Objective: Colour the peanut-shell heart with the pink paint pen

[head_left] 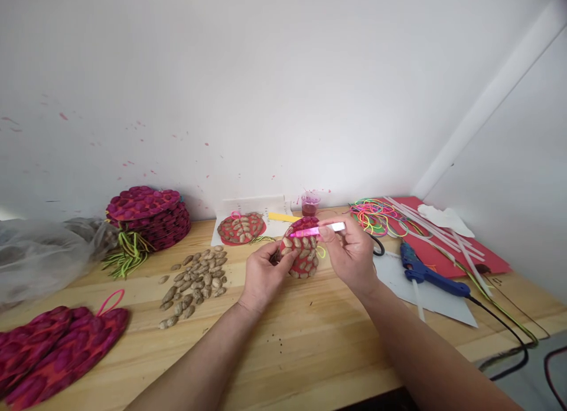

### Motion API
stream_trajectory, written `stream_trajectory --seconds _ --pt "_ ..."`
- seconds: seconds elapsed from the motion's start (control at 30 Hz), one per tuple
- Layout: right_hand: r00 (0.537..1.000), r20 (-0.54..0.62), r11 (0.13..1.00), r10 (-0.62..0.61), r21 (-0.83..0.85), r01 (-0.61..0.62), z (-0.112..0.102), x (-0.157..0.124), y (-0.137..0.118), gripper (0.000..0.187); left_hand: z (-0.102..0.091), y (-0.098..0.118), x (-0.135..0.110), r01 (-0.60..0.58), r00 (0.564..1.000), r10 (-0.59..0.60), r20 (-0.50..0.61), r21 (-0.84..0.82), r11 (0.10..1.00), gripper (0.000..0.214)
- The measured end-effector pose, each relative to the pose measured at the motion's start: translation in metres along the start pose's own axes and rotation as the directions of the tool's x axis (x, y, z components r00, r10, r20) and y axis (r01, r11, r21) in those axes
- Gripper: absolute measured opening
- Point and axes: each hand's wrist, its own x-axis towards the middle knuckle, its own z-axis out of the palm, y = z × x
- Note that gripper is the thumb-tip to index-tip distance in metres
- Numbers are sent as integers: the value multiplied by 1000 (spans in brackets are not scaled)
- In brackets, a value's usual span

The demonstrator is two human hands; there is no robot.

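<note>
My left hand (266, 275) grips the lower left edge of a red oval card (303, 263) covered with tan peanut shells and holds it tilted up above the table. Its upper part is coloured dark pink. In my right hand (352, 251) is a marker (316, 229) with a white barrel and a pink front, its tip touching or very near the shells at the card's upper left. A loop of yellow-green cord shows at the card's right edge. Loose peanut shells (199, 281) lie left of my left hand.
Behind stand another shell-covered red card (241, 228) and a plastic cup of dark pink liquid (310, 204). Stacked magenta pieces (148, 216) and two more magenta pieces (66, 352) are left. A blue glue gun (432, 272), its cord, glue sticks (434, 225) and coloured cords (374, 213) lie right.
</note>
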Motion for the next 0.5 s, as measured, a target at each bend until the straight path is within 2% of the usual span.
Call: stream_trajectory --seconds 0.1,0.27,0.4,0.5 --pt "996 -53 995 67 79 -63 1 2 -1 18 1 0 0 10 1000 -10 -11 -7 1000 40" --pt "996 2 991 86 106 -86 1 4 -3 20 1 -1 0 4 1000 -4 6 -18 1000 43" --pt "990 -58 985 128 125 -120 0 4 -1 20 1 -2 0 17 1000 -17 1 -23 1000 39" --pt "990 -41 981 137 143 -130 1 4 -2 22 0 -3 0 13 1000 -12 9 -18 1000 36"
